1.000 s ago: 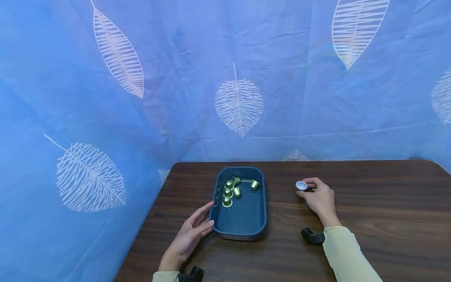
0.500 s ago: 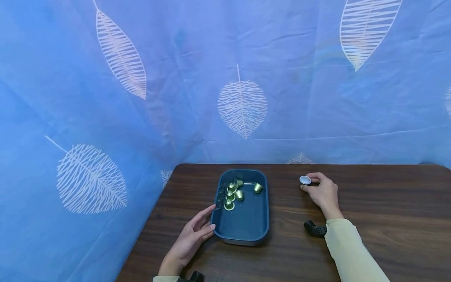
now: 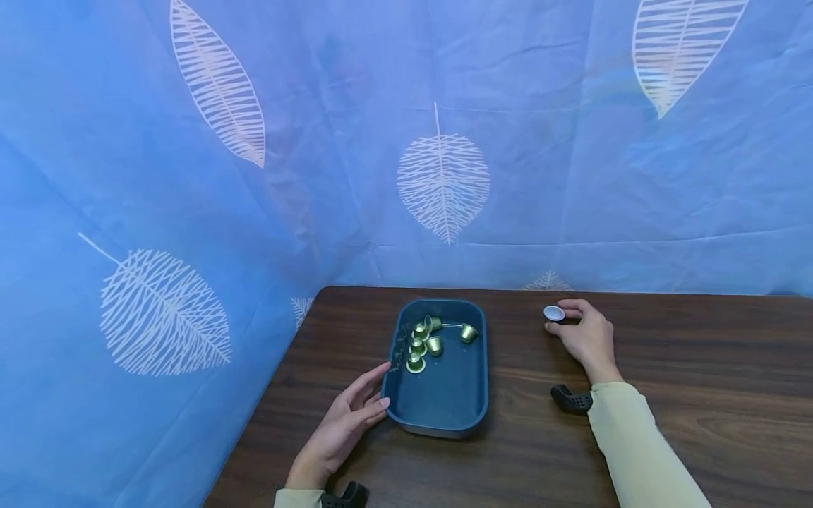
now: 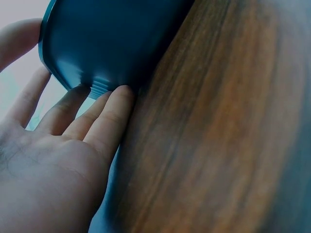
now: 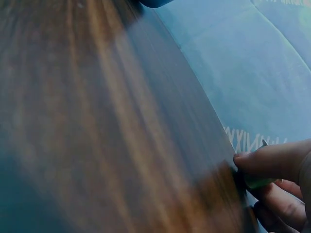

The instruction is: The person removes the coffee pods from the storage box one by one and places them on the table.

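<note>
In the head view, a dark blue rectangular tray (image 3: 438,398) sits on the table, with several green-gold coffee capsules (image 3: 434,346) gathered in its far left part. Some stand rim down in a row along the left wall; others lie tilted. My left hand (image 3: 343,427) rests against the tray's left side, its extended fingers (image 4: 114,114) touching the outer wall in the left wrist view. Right of the tray, my right hand (image 3: 587,339) pinches one coffee capsule (image 3: 554,314) between thumb and fingers, pale lid showing. Fingers partly hide its green body in the right wrist view.
A dark wooden table (image 3: 711,381) spans the front, its far edge close behind the tray and the right hand. Blue cloth (image 3: 356,141) with white leaf prints hangs behind and to the left. A black strap (image 3: 571,401) sits at the right wrist.
My right hand, still pinching the capsule, has shifted a little towards the table's far edge. The left hand stays at the tray. The head view has shifted slightly.
</note>
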The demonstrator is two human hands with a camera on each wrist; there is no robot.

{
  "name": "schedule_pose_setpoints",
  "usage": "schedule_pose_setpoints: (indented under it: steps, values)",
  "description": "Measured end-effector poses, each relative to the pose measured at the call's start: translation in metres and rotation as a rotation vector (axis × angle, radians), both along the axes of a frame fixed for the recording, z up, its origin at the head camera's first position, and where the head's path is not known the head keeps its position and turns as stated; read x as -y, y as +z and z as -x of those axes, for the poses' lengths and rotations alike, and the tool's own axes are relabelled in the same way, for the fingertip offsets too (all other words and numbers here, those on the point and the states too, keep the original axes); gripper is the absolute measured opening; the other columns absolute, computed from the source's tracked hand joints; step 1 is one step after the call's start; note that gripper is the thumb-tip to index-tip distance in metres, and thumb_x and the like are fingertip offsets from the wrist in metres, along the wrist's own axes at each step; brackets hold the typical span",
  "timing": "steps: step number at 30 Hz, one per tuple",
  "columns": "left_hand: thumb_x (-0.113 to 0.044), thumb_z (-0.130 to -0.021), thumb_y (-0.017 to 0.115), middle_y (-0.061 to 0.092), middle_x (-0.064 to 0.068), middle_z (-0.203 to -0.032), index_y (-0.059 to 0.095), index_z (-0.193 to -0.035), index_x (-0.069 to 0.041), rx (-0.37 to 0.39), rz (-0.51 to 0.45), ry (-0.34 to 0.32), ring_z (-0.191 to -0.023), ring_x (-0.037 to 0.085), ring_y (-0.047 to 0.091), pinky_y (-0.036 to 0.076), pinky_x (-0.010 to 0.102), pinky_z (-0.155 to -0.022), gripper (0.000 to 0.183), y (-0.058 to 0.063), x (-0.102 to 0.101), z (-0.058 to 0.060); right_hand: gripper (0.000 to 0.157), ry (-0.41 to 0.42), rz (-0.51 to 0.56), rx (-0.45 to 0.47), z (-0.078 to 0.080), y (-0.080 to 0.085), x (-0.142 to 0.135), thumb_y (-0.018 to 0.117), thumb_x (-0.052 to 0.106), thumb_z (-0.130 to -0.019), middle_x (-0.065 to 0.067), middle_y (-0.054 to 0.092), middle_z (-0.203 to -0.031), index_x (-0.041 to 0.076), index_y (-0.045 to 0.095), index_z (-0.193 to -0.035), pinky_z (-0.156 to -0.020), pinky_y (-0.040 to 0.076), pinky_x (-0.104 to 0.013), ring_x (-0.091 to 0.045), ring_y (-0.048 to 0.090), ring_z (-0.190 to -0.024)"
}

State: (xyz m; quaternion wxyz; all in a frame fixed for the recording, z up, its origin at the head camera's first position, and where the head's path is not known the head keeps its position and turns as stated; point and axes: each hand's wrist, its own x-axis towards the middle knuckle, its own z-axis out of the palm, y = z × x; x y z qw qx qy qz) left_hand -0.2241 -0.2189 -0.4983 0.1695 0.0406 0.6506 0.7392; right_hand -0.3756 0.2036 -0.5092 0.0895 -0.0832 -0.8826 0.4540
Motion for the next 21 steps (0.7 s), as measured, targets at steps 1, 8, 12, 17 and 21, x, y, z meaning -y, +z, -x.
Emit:
schedule_pose_setpoints:
  steps: [1,8,12,17,21]
  values:
    - [-0.018,-0.097,0.059,0.018,0.001,-0.161,0.035,-0.150,-0.024,-0.003,-0.002,-0.004,-0.147,0.032,0.016,0.037,0.043,-0.110,0.059,0.000,0.000,0.000,0.057,-0.001,0.005,0.000,-0.001,0.001,0.000,0.076,0.024,-0.083,-0.019,0.061,-0.129,0.011,0.053,-0.134,-0.100,0.032,-0.059,-0.043,0.036,-0.130]
    - [-0.016,-0.097,0.059,0.019,0.001,-0.161,0.036,-0.150,-0.025,-0.013,-0.010,-0.005,-0.147,0.034,0.016,0.038,0.042,-0.109,0.058,-0.003,0.000,0.000,0.066,-0.004,0.030,-0.016,-0.014,0.002,-0.004,0.077,0.034,-0.082,-0.018,0.060,-0.131,0.012,0.050,-0.138,-0.097,0.038,-0.057,-0.041,0.045,-0.125]
    - [-0.017,-0.097,0.059,0.019,0.001,-0.161,0.038,-0.149,-0.026,-0.009,-0.011,-0.003,-0.147,0.034,0.016,0.037,0.043,-0.110,0.056,-0.004,-0.001,0.001,0.068,-0.012,0.073,-0.008,-0.024,0.001,-0.009,0.076,0.037,-0.083,-0.016,0.060,-0.132,0.014,0.047,-0.140,-0.093,0.043,-0.052,-0.039,0.051,-0.121]
    - [-0.018,-0.097,0.059,0.021,0.001,-0.160,0.038,-0.149,-0.025,0.001,-0.013,0.001,-0.147,0.033,0.019,0.037,0.044,-0.110,0.057,-0.004,-0.001,0.001,0.071,-0.019,0.135,0.016,-0.038,0.001,-0.014,0.074,0.039,-0.084,-0.014,0.057,-0.135,0.015,0.044,-0.143,-0.098,0.043,-0.053,-0.039,0.047,-0.128]
    - [-0.018,-0.097,0.059,0.022,0.001,-0.160,0.036,-0.150,-0.023,-0.003,-0.015,0.004,-0.147,0.031,0.020,0.039,0.042,-0.109,0.058,0.000,0.000,0.002,0.073,-0.018,0.169,0.022,-0.051,0.002,-0.018,0.072,0.046,-0.084,-0.012,0.055,-0.137,0.016,0.043,-0.144,-0.096,0.048,-0.043,-0.033,0.049,-0.127]
